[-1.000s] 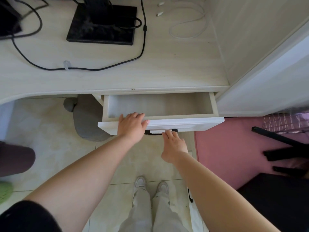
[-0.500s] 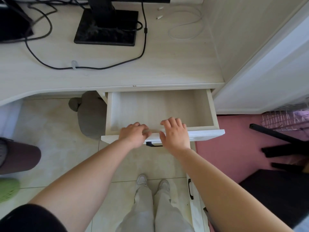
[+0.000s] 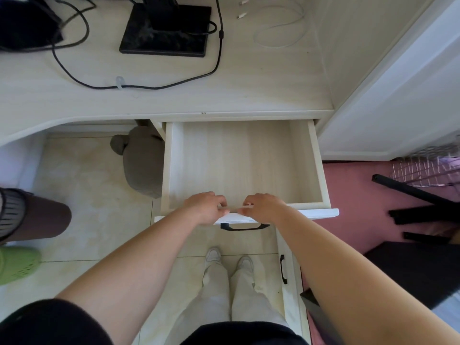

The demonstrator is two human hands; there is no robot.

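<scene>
Bright, soft daylight, mild contrast. Brightest at the right of frame: white door (image 3: pixel 403 90) nearly blown out, so light seems to come from that side. Desk (image 3: pixel 261 78) top pale, a bit washed. Soft shadow under the desk edge falls on floor (image 3: pixel 87 185), left-centre. Drawer (image 3: pixel 171 170) inside evenly lit. Monitor base (image 3: pixel 164 38) shows dull sheen, upper centre. Wide-angle: desk edge bows, lines at right lean, corners stretched. Centre sharp; sleeve (image 3: pixel 49 324) at lower left soft.

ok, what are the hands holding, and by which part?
The drawer: left hand and right hand both grip the top edge of its front panel, near the middle. The black handle is untouched.
</scene>
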